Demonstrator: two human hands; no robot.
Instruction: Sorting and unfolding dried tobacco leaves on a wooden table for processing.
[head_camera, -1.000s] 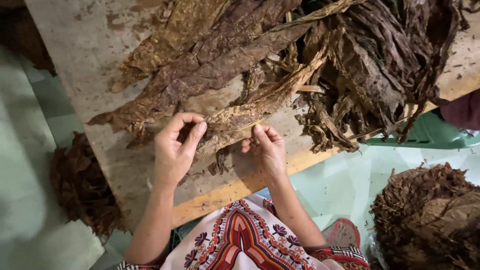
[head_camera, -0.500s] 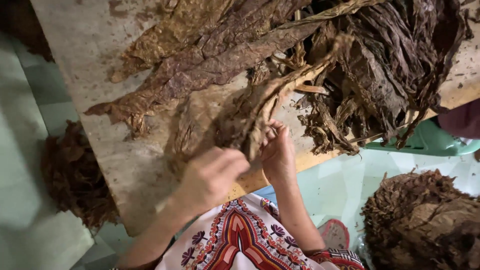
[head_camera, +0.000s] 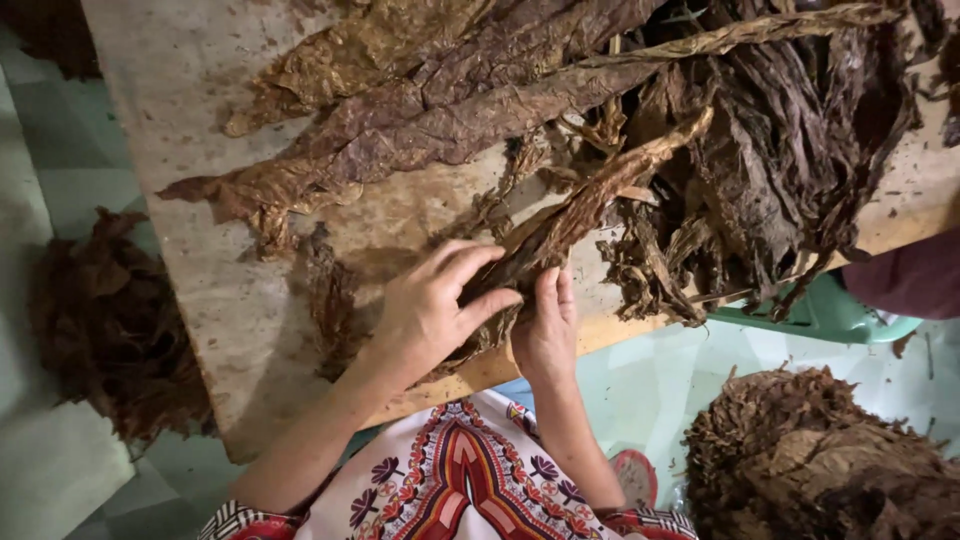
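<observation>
Near edge: patterned red/white garment (head_camera: 455, 490) at bottom centre, both forearms reaching up from it onto the counter (head_camera: 200, 300), a worn pale board w/ a wooden front edge.

Left hand (head_camera: 435, 305) lies over the near end of a rolled brown tobacco leaf (head_camera: 570, 215), fingers spread & curled on top, thumb pressing its right side; grip closed round the leaf end. Right hand (head_camera: 545, 330) just right of it, fingers pointing far, tips touching the same leaf from below/right; looks pinched on it, but thumb hidden so can't tell how tight. Hands nearly touching each other.

The leaf runs diagonally from the hands, near centre, up to far right, resting on the counter & against the big pile.

On the floor: dark leaf heap (head_camera: 110, 320) at left, another heap (head_camera: 830, 460) near right, green plastic stool (head_camera: 830, 315) under the counter's right edge.

Farther: long flattened leaves (head_camera: 400, 130) laid across the counter from left centre to far right, lighter tan ones behind. Far right: thick tangle of dark crumpled leaves (head_camera: 790, 140) w/ stems hanging over the front edge.
</observation>
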